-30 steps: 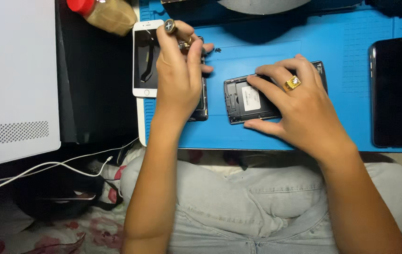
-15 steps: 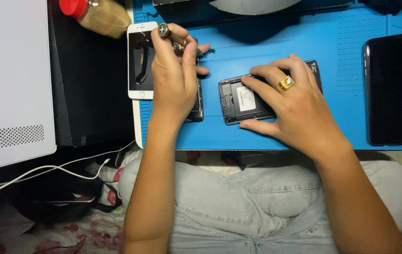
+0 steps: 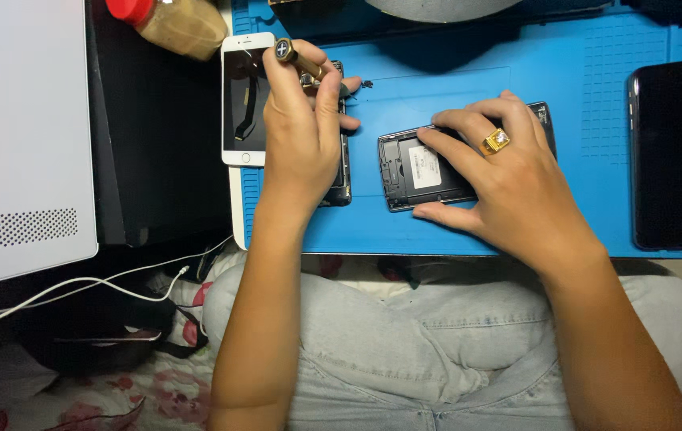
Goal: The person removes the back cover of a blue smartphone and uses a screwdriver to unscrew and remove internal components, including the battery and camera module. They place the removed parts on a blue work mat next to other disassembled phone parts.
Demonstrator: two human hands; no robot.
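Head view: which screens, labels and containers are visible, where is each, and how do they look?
White smartphone front panel: left mat edge, dark screen.
White rectangular label: inside opened black phone, under right hand.
Large black tablet screen: right, dark.
Red-capped jar: top left.

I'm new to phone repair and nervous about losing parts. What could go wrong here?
The small dark part lying loose on the blue mat could be brushed away by the left hand working the screwdriver beside it. The white phone hangs partly over the mat's edge and might get knocked. The right hand pressing on the open phone could stress exposed parts.
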